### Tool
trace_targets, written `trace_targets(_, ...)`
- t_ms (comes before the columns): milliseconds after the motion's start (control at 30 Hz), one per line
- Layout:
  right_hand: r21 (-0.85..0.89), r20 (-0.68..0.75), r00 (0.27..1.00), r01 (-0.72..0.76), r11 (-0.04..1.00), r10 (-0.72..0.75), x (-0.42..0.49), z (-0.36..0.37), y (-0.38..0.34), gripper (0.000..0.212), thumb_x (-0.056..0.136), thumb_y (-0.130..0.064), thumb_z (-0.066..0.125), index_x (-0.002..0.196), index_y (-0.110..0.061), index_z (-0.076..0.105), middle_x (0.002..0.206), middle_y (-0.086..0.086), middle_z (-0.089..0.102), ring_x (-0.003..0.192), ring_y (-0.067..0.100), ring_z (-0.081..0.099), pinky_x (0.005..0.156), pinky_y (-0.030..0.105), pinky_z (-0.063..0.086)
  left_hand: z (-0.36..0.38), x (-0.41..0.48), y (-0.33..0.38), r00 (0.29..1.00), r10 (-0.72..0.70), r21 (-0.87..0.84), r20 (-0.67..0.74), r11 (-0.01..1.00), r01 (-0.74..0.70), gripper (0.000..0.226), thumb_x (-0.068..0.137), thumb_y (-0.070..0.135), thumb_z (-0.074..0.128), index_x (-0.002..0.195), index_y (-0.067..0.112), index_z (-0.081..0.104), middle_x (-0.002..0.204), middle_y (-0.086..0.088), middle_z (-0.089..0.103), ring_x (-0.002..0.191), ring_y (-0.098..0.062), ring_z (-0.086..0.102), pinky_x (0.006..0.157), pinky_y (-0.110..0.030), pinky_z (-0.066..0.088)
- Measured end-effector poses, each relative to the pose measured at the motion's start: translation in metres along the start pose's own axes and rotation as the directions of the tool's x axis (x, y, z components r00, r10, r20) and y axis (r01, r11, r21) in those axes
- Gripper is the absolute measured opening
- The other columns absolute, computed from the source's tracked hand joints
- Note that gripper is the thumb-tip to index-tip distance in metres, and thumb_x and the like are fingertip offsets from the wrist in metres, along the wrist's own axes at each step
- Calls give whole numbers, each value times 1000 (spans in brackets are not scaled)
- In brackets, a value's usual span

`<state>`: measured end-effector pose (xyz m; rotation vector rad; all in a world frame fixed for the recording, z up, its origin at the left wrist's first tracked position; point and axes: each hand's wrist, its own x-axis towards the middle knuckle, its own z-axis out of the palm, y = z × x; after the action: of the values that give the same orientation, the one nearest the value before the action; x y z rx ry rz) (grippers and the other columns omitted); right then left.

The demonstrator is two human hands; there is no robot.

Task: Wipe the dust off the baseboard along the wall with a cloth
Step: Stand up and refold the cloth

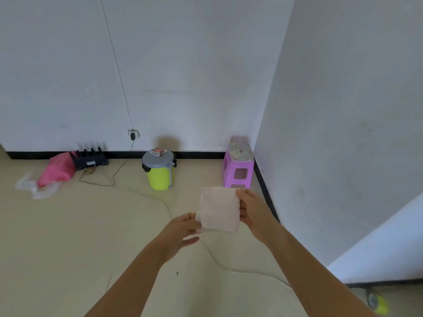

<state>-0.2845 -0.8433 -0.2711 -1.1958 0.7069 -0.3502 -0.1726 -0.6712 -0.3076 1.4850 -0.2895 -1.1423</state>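
The left hand (183, 227) is pinching the lower left corner of the folded cloth (218, 209), and the right hand (251, 210) is gripping its right edge, both holding it up in the air. A loose fold could be slipping open mid-wipe (only fingertips are securing it). Beyond the hands, the black baseboard (199, 154) is running along the wall, well apart from the cloth, with a yellow bucket (159, 171) and purple stool (238, 167) crowding it.
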Motion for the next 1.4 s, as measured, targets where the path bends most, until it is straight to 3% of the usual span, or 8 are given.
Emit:
trace_targets(300,-18,-223,974,-46,999,41,227,-52,-92,16,99,-17,48,94,-7,60,103,17,67,88,28,66,73,36,56,22,258,130,993,-45,138,-108,989,60,19,96,17,48,111,17,60,106,-3,66,94,-17,59,75,-29,44)
trace_targets(433,-24,-292,953,-95,995,84,336,-88,-112,15,98,-14,48,94,-7,61,95,14,65,78,23,64,63,30,53,43,379,176,990,37,303,-139,953,7,15,94,13,46,94,15,61,100,-9,63,85,-20,55,68,-26,42)
trace_targets(667,92,-303,920,-232,968,250,520,-148,-157,24,94,-10,49,109,1,64,89,14,66,73,24,63,59,30,53,64,554,242,986,-33,496,-161,862,110,23,92,11,47,74,23,54,90,-6,58,79,-20,50,72,-28,39)
trace_targets(833,-51,-279,925,-284,958,259,637,-163,-200,21,93,-9,50,100,0,66,93,16,68,77,26,65,74,38,56,53,650,289,981,8,688,-195,714,131,11,92,13,45,96,20,52,97,1,56,91,-19,52,78,-28,41)
trace_targets(1000,163,-212,934,-257,953,289,756,-188,-218,15,98,-9,46,99,-2,59,95,15,67,81,25,65,72,31,55,41,768,317,981,-9,746,-192,648,152,8,94,17,44,93,24,48,97,3,54,88,-16,51,78,-27,42)
trace_targets(1167,-557,-540,841,-330,762,-31,883,-228,-180,17,101,-14,36,85,-10,39,66,1,48,60,19,46,55,29,37,34,906,326,986,-48,756,-161,636,154,26,98,19,44,121,14,54,119,-3,59,96,-13,53,70,-19,38)
trace_targets(1333,-463,-473,873,-359,811,117,986,-261,-146,20,100,-16,45,81,-10,45,80,7,53,72,20,52,61,23,42,29,1017,311,976,-121,791,-183,571,219,35,97,21,46,130,13,51,129,-4,56,112,-18,55,81,-22,41)
trace_targets(1400,-530,-528,839,-444,722,128,1012,-273,-122,17,101,-17,41,86,-11,46,79,4,55,72,19,55,59,23,42,28,1051,297,968,-164,802,-187,543,247,35,97,21,46,131,13,51,130,-4,56,113,-19,55,85,-24,41)
